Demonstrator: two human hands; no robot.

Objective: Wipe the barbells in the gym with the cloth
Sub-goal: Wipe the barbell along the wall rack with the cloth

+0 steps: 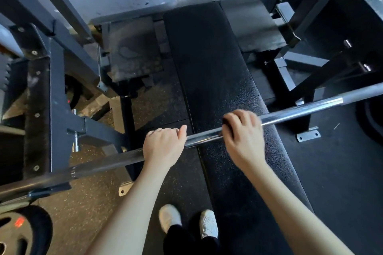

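- Here, the barbell [290, 113] is laid slantwise across the rack [60, 109], above the black bench [207, 58], so that its shaft can be reached from a standing position.
- The bar is clasped by the left hand [163, 147], fingers curled over it and thumb laid alongside, apparently to steady it against rolling.
- Just beside it, the right hand [242, 132] is curled over the bar and is blurred; a dark scrap under its fingers is judged to be the cloth [227, 129], wrapped against the shaft for sliding.
- Wiping is judged to be under way at mid-shaft.
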